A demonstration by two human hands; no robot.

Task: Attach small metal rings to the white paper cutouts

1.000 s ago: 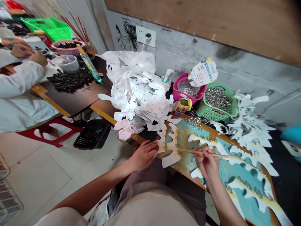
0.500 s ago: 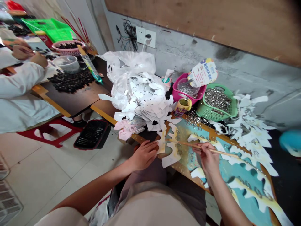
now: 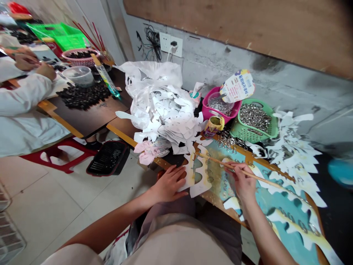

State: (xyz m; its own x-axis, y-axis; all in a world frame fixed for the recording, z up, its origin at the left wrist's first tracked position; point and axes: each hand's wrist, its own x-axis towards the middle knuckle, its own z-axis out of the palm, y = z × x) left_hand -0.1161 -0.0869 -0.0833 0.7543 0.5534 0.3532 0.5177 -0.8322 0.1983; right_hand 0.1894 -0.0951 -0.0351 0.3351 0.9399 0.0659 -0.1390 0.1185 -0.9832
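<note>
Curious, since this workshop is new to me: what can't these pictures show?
All from the head view:
White plastic bag: its inside is hidden by the heaped paper cut-outs.
Printed card: its small print is too small to read.
Metal rings in the green basket: too small to count.
Co-worker's hands: their fingers hide what they hold.
Painted board: its lower end is cut off by the picture's bottom edge.

At twelve o'clock stands a rough grey concrete wall under a long brown wooden board; at eight o'clock is a pale square-tiled floor.
</note>
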